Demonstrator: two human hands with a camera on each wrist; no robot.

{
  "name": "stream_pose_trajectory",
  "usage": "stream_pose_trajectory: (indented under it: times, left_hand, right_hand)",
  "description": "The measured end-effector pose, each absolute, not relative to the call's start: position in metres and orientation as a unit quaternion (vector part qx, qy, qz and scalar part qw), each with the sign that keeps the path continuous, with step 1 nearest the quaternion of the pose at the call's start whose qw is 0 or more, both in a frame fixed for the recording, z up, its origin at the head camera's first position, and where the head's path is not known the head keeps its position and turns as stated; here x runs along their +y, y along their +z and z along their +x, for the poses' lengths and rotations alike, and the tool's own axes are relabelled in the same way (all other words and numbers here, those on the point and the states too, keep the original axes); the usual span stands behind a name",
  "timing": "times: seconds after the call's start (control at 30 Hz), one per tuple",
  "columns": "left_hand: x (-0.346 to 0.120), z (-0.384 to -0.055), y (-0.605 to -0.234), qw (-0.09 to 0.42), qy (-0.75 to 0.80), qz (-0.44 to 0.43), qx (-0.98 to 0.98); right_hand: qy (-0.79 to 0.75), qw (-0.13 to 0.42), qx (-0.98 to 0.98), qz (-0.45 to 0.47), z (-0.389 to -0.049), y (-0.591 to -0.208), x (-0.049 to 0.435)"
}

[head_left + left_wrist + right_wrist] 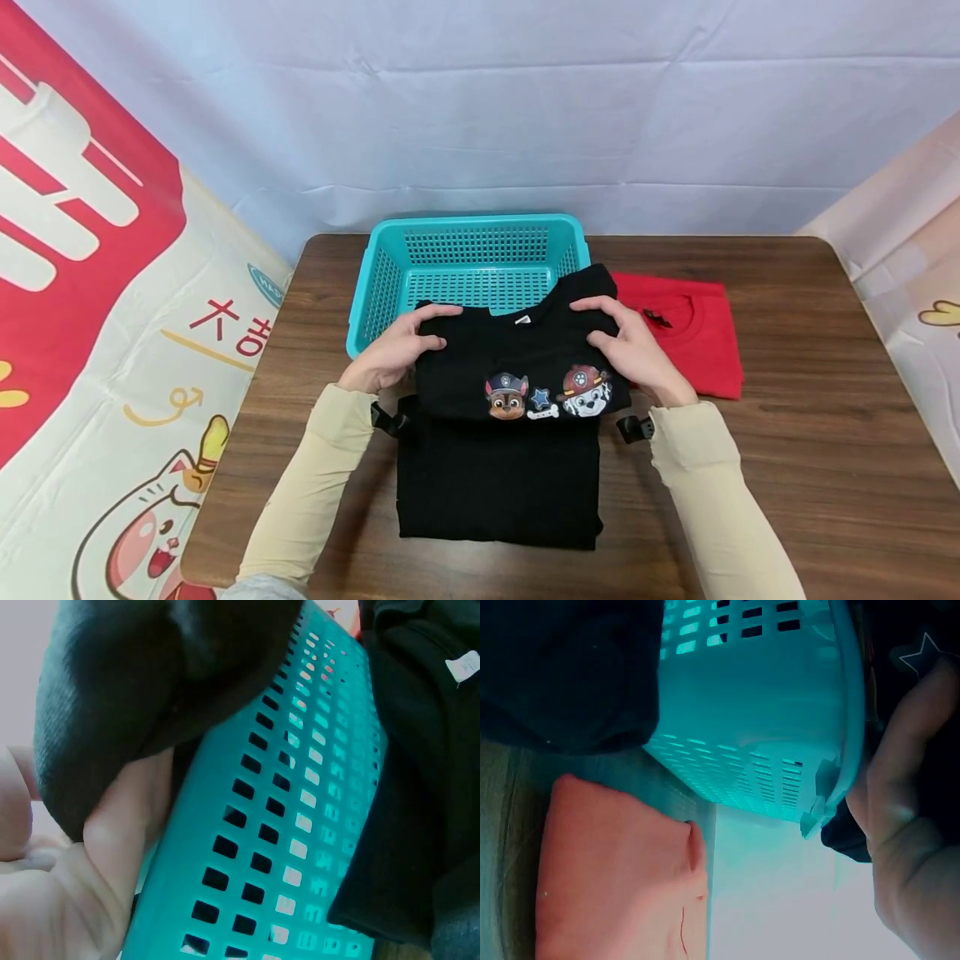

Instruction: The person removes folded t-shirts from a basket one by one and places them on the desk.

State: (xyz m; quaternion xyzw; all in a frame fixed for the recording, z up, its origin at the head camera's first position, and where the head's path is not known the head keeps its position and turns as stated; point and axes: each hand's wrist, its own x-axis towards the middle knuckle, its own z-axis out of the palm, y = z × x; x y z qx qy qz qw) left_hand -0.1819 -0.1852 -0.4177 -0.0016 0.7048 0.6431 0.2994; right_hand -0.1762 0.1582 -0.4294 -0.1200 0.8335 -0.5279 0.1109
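Note:
Between my two hands is a black T-shirt [517,358] with two cartoon dog faces, a star and a bone printed on it. My left hand [393,350] grips its left edge, and the left wrist view shows dark cloth over the fingers [124,806]. At the opposite edge my right hand [630,346] pinches the cloth between thumb and fingers. Below, a flat black cloth [498,483] lies on the table; whether it belongs to the same shirt I cannot tell. The shirt's upper part overlaps the front of a turquoise basket [476,221].
A folded red shirt [705,342] lies right of the basket, partly behind my right hand. The brown wooden table [817,400] stretches out to the right. A pale curtain [480,108] hangs behind it, and a printed cloth [172,350] hangs at the left.

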Motion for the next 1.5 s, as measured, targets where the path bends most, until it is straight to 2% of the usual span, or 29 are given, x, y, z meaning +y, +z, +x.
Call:
stream_pose_trajectory:
  times: [0.57, 0.97, 1.5]
  left_hand:
    - [-0.188, -0.185, -0.421, 0.228, 0.639, 0.027, 0.734]
    - [-0.191, -0.183, -0.425, 0.23, 0.645, 0.044, 0.728]
    - [-0.188, -0.176, -0.415, 0.186, 0.601, 0.153, 0.762]
  right_hand:
    - [-0.595, 0.105, 0.792, -0.093, -0.187, -0.44, 0.157]
    - [-0.581, 0.102, 0.803, -0.09, -0.185, -0.439, 0.156]
    - [-0.592, 0.051, 0.797, -0.103, -0.171, -0.425, 0.164]
